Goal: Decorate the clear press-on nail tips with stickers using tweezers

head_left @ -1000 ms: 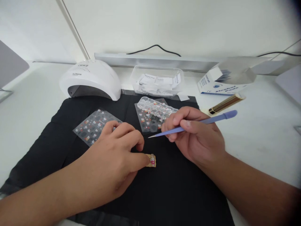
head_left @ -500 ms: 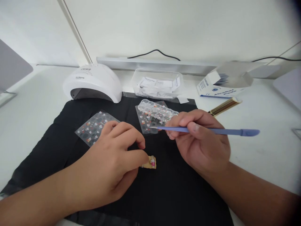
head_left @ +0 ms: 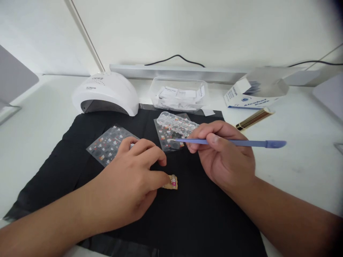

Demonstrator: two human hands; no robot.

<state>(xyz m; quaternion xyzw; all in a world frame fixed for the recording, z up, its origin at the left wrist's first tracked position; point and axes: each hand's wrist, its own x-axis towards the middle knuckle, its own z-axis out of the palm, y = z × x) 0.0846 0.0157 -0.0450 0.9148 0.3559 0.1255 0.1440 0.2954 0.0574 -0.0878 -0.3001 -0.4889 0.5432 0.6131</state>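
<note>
Your left hand [head_left: 128,182] is closed, fingertips pinning the small tan nail tip w/ pink decal [head_left: 171,182] flat near the middle of the black mat [head_left: 203,221]. Keep it pressed. Your right hand [head_left: 225,157] pinches the thin lilac plastic pick [head_left: 230,142], its tip over the clear compartmented gem box [head_left: 177,125] toward the mat's far edge. Go in shallow & slow, wrist resting on the mat.

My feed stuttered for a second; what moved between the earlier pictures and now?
The right hand swung the blue tool from tip-down at the mat to level, its tip now over the clear bead box. The left hand kept pinning the decorated nail tip; the sticker sheet stayed put.
</note>
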